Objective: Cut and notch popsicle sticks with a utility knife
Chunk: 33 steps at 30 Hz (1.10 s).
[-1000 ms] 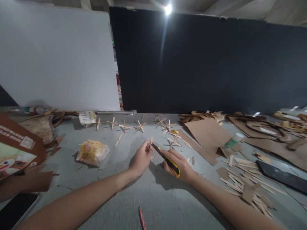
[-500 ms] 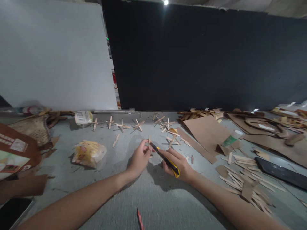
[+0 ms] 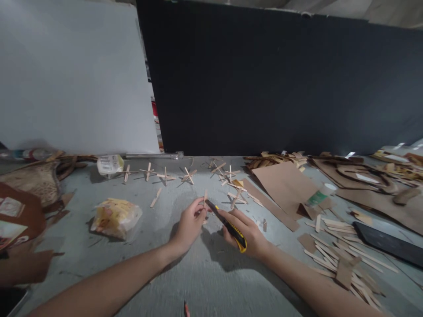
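Pinched in my left hand point(image 3: 191, 221) is a short wooden craft stick point(image 3: 205, 196), its end standing up past the fingertips. My right hand point(image 3: 245, 230) is wrapped round a yellow and black utility knife point(image 3: 233, 230). The blade end of the knife meets the stick near my left fingertips; exact contact is too small to make out. Beyond my hands stand several crossed craft sticks point(image 3: 188, 175) in a row. A single flat stick point(image 3: 155, 197) lies to the left of my left hand.
Left of my arm sits a clear plastic bag with yellow contents point(image 3: 115, 218). At right are a pile of loose sticks point(image 3: 330, 251), a black phone point(image 3: 386, 242), a green-and-white cup point(image 3: 321, 195) and brown cardboard point(image 3: 286, 182). A red pencil-like thing point(image 3: 187, 309) lies at the near edge.
The view has shifted slightly, so the bag and table things sit a little further left and lower. Both hands keep their hold; the knife and stick have barely moved against each other.
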Motion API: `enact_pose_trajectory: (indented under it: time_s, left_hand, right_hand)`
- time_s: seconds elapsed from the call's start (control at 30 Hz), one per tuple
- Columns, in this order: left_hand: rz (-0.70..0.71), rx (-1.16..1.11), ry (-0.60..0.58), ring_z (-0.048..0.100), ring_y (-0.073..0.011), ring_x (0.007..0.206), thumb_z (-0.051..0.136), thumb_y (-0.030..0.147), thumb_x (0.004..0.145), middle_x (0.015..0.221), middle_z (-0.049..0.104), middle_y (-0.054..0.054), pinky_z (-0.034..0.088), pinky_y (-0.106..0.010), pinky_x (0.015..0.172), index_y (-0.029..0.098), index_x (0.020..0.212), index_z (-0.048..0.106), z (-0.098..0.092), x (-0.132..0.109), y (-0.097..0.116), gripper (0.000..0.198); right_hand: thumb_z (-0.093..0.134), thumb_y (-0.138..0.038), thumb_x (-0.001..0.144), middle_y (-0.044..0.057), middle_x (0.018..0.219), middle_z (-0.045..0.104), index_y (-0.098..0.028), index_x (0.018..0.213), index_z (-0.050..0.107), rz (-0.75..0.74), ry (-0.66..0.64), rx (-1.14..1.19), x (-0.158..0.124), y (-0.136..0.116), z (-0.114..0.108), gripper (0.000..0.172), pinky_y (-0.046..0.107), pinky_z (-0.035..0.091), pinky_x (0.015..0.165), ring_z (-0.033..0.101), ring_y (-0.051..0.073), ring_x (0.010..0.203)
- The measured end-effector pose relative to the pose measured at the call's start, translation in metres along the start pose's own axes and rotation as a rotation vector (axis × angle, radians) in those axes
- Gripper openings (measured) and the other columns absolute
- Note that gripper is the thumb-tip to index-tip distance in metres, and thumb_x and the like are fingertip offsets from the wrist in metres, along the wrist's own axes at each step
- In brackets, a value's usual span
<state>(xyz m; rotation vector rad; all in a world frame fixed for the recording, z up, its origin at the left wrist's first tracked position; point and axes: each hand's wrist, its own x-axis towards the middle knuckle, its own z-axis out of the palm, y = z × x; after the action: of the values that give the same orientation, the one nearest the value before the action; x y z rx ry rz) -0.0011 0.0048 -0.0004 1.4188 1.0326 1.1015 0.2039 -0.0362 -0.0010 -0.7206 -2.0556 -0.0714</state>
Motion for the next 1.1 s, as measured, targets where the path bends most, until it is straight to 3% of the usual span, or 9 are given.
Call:
enact_pose_trajectory:
  time_s: [0.27, 1.1]
  left_hand:
    - [-0.07, -0.099, -0.008, 0.076, -0.0203, 0.075, 0.074, 0.044, 0.087, 0.096, 0.082, -0.012, 0.059, -0.031, 0.072, 0.014, 0.13, 0.066, -0.0007, 0.0011, -0.0068, 0.053]
    - [-0.103, -0.209, 0.057, 0.08, -0.0238, 0.08, 0.087, 0.054, 0.079, 0.095, 0.083, -0.013, 0.064, -0.032, 0.07, 0.014, 0.134, 0.067, -0.0039, 0.001, -0.0064, 0.071]
  right_hand:
    - [0.059, -0.008, 0.095, 0.008, 0.093, 0.067, -0.02, 0.155, 0.048, -0.004, -0.007, -0.026, 0.0014, -0.0015, -0.0019, 0.061, 0.031, 0.063, 0.065, 0.067, 0.02, 0.074]
    - [0.059, -0.005, 0.093, 0.006, 0.089, 0.065, -0.021, 0.156, 0.047, 0.012, -0.033, 0.008, 0.0016, -0.0021, 0.0, 0.066, 0.028, 0.06, 0.064, 0.065, 0.019, 0.07]
